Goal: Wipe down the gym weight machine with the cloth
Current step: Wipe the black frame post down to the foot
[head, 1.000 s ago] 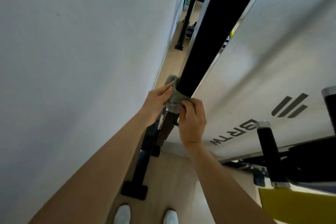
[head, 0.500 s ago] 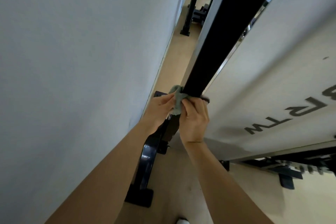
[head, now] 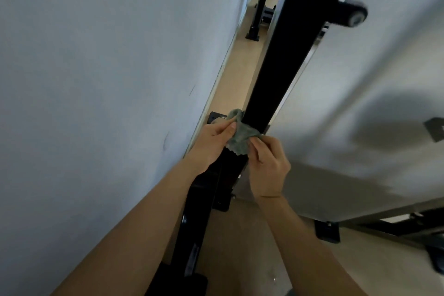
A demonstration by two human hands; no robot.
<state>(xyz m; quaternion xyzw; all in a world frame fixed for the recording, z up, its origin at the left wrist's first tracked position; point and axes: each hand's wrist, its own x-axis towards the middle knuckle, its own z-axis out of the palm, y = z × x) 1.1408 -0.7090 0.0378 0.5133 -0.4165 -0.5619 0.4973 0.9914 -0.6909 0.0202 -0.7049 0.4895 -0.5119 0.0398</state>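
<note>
Both hands are sitting lower on the black upright post of the weight machine than half a second ago, with the cloth now wrapped close to the foot of the post, and a black roller knob on the white panel is newly showing at the upper right.

From the head camera, the grey-green cloth is lying around the lower end of the post, bunched against its left edge and stretched across its near face. The left hand is gripping the cloth's left side, its fingers curled and pinching the fabric against the post. The right hand is holding the cloth's right end, its fingers bent and pinching the fabric just beside the post's right edge. Both forearms are reaching up from the bottom of the view, either side of the machine's black base rail, which is running along the tan floor. A pale wall is filling the left side, close beside the post. Farther along the floor, another black stand is standing upright beside the wall.
</note>
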